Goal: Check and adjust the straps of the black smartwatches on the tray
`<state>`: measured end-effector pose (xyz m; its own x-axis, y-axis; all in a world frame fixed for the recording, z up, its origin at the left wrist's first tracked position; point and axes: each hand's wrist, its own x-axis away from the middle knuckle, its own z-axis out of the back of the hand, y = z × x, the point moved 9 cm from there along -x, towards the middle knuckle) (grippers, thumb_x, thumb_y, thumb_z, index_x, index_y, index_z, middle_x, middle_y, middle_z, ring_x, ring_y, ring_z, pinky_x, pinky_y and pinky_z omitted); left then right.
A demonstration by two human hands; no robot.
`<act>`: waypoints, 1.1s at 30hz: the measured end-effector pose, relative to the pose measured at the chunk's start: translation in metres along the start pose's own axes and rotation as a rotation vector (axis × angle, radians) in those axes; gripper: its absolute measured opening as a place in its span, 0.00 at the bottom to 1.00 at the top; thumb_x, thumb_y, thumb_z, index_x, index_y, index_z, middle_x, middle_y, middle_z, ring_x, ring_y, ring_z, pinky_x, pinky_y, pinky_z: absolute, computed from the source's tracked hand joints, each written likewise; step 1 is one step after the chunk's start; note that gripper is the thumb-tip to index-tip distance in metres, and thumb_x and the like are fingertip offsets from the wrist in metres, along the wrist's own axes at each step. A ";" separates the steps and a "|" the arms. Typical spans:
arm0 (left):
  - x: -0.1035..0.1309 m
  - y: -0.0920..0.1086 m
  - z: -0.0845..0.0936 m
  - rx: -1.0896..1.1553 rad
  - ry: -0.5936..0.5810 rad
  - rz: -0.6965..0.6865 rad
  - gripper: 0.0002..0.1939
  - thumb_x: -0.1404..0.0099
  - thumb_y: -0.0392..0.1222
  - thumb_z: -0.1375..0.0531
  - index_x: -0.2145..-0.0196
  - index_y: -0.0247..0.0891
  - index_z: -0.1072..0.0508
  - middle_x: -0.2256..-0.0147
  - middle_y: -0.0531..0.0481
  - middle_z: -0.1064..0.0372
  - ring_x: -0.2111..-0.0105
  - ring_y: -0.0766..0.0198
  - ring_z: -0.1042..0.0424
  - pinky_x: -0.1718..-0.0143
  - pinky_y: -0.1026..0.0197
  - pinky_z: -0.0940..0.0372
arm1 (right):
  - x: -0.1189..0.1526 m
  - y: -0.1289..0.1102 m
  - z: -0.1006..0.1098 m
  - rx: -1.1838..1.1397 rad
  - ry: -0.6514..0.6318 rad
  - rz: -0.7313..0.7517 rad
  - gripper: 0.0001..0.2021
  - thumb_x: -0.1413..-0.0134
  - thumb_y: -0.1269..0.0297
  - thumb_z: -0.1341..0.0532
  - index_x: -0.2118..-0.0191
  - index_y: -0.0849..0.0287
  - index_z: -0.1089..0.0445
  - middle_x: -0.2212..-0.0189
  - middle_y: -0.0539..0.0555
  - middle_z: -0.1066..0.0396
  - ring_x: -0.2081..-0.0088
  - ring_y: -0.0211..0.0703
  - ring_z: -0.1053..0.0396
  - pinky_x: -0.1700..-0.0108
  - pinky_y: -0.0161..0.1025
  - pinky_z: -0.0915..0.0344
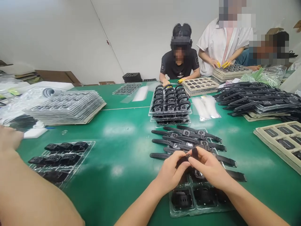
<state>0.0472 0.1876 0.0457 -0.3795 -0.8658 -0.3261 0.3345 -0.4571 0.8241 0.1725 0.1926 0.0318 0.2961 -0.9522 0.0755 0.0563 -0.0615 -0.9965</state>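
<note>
While the left hand and the right hand meet in the head view above the near tray, the fingertips of both pinch a black strap, whose end sticks up beside the right hand's fingers. Most of it is covered, so I cannot tell whether a watch body is attached. Curled watches sit in the tray's front row, those at its right end partly behind the right forearm. Just beyond the hands, flat watches lie backs up, their round markings too small to read. A cream tray, cut off by the right edge, holds black screens, each bearing a faint pale line, illegible. Across the green table, a person's black shirt carries small white print on chest and sleeves; a W-like mark shows, the rest is unreadable. A co-worker's arm, cut off at left, partly hides a clear tray of more curled watches.
</note>
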 end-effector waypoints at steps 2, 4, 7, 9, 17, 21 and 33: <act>-0.001 0.003 -0.001 -0.053 -0.020 -0.060 0.15 0.27 0.53 0.44 0.53 0.39 0.28 0.59 0.45 0.22 0.61 0.57 0.24 0.60 0.57 0.29 | 0.001 0.001 0.001 0.038 0.021 0.011 0.09 0.38 0.57 0.37 0.64 0.56 0.33 0.69 0.47 0.34 0.65 0.41 0.37 0.62 0.38 0.38; -0.001 0.009 -0.002 -0.114 -0.028 -0.115 0.18 0.28 0.56 0.43 0.53 0.39 0.27 0.61 0.45 0.22 0.64 0.57 0.24 0.62 0.57 0.30 | 0.003 0.000 0.002 0.090 0.037 0.022 0.11 0.38 0.56 0.37 0.68 0.55 0.36 0.72 0.46 0.39 0.69 0.40 0.41 0.66 0.37 0.41; -0.002 0.020 0.002 -0.191 0.017 -0.169 0.15 0.26 0.52 0.44 0.58 0.39 0.25 0.67 0.46 0.23 0.68 0.58 0.27 0.65 0.58 0.32 | 0.006 -0.004 0.004 0.105 0.075 0.039 0.13 0.36 0.54 0.39 0.68 0.55 0.37 0.73 0.46 0.41 0.70 0.40 0.43 0.67 0.37 0.43; -0.003 0.027 0.007 -0.180 0.049 -0.201 0.11 0.27 0.47 0.43 0.59 0.39 0.24 0.67 0.46 0.23 0.68 0.58 0.27 0.64 0.57 0.32 | 0.008 -0.008 0.007 0.056 0.106 0.042 0.14 0.37 0.52 0.38 0.68 0.55 0.36 0.73 0.47 0.39 0.69 0.41 0.42 0.67 0.37 0.41; -0.004 0.028 0.015 -0.096 0.065 -0.197 0.06 0.30 0.41 0.40 0.62 0.38 0.25 0.67 0.46 0.23 0.66 0.58 0.27 0.61 0.57 0.32 | 0.008 -0.013 0.021 -0.048 0.198 0.034 0.15 0.40 0.51 0.35 0.69 0.56 0.33 0.75 0.47 0.36 0.70 0.41 0.38 0.66 0.37 0.39; -0.001 0.021 0.008 0.041 0.038 -0.075 0.11 0.31 0.40 0.40 0.51 0.38 0.28 0.56 0.44 0.23 0.58 0.57 0.25 0.55 0.57 0.32 | 0.008 -0.013 0.009 -0.040 0.114 0.009 0.15 0.40 0.50 0.35 0.69 0.56 0.33 0.73 0.47 0.36 0.69 0.40 0.38 0.65 0.37 0.38; 0.007 -0.021 -0.009 0.609 0.085 0.221 0.25 0.26 0.62 0.48 0.46 0.39 0.31 0.74 0.56 0.42 0.75 0.66 0.41 0.70 0.62 0.39 | 0.013 -0.010 0.003 0.041 0.055 0.068 0.19 0.33 0.45 0.42 0.45 0.49 0.30 0.69 0.50 0.31 0.61 0.48 0.32 0.56 0.43 0.35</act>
<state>0.0450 0.1891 0.0219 -0.2796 -0.9507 -0.1339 -0.1616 -0.0909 0.9827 0.1785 0.1818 0.0424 0.2476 -0.9688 0.0048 0.0772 0.0148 -0.9969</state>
